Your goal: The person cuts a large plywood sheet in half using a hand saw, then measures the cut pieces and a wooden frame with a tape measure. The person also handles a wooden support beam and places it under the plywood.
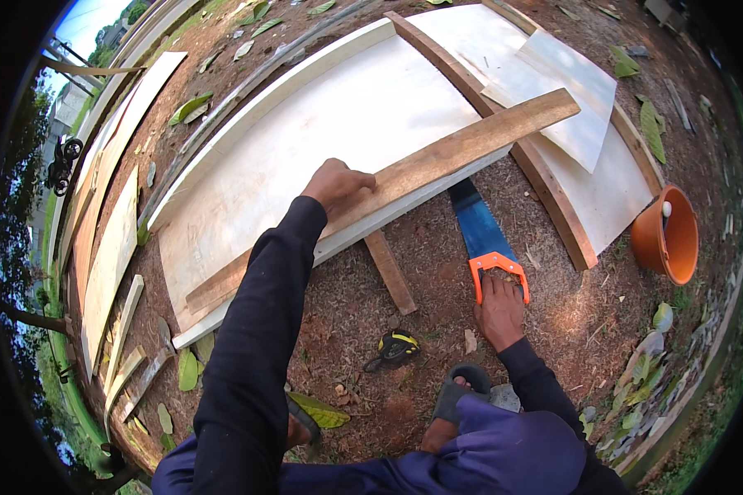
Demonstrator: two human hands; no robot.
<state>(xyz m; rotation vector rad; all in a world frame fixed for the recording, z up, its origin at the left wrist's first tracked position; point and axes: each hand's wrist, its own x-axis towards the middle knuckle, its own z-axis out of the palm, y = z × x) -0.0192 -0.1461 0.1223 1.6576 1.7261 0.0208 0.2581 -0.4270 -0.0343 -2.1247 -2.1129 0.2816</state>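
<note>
My right hand (500,313) is wrapped round the orange handle of a handsaw (479,223). Its blue blade points away from me, and its tip reaches the near edge of a framed white panel (363,107). Across that panel lies a long brown wooden plank (470,140), slanting up to the right. My left hand (338,183) grips the plank near its middle, fingers curled over its top. Under the near edge a short wooden piece (390,272) sticks out toward me. A black and yellow tape measure (396,346) rests on the soil between my feet and the panel.
An orange bucket (667,235) stands at the right. A loose thin white sheet (565,91) lies over the panel's far right part, which has brown battens. Long boards (111,272) and offcuts lie on the left. Leaves are scattered on the soil.
</note>
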